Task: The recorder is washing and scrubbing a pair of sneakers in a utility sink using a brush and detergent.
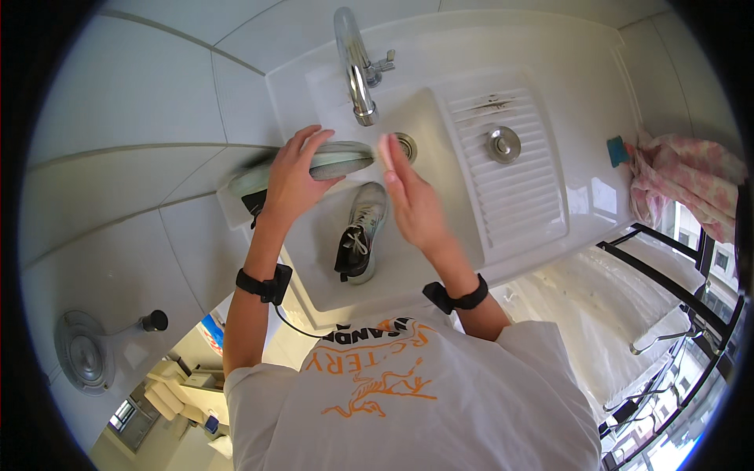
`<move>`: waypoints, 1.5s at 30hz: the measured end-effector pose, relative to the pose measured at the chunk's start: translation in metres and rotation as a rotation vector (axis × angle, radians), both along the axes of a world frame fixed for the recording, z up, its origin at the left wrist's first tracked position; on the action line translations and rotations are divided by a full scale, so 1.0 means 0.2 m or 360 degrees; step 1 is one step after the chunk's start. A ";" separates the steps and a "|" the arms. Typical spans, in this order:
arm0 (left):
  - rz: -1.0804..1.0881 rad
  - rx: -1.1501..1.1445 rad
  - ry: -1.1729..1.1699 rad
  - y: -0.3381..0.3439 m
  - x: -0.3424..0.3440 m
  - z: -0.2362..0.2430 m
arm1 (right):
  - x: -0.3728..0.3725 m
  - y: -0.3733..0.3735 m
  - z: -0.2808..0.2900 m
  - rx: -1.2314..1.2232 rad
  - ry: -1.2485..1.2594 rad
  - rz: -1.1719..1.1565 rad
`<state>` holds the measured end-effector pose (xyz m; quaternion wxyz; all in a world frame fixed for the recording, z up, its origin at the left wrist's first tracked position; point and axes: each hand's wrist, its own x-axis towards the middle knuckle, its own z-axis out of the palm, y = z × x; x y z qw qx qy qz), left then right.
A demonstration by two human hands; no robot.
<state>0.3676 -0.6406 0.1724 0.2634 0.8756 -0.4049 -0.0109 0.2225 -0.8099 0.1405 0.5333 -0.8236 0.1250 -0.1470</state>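
Observation:
My left hand grips a pale grey-green sneaker over the left part of the sink basin. The sneaker lies on its side with its sole partly in view, and my fingers and palm cover its middle. Close to the sneaker's right end, my right hand is closed on a small pale pink object. That object is mostly hidden and smeared by motion, so its kind is unclear. Below and between my hands, a second sneaker with white laces and a black heel rests in the basin, touched by neither hand.
A chrome faucet hangs over the basin near the drain. To the right is a ribbed washboard with a metal stopper on it. Farther right lie a teal sponge and a pink-and-white cloth. Tiled wall borders the left.

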 end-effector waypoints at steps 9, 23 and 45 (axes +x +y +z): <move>0.0000 0.0396 -0.0211 -0.06 0.02 -0.10 | 0.19 0.21 0.01 -0.0294 0.0071 -0.0146; -0.0240 0.0687 -0.0341 -0.18 0.06 -0.10 | 0.22 0.10 -0.29 0.0821 -0.0164 -0.0660; 0.0038 0.0450 -0.0026 -0.19 0.08 -0.12 | 0.19 0.12 -0.14 0.0204 -0.0391 -0.0417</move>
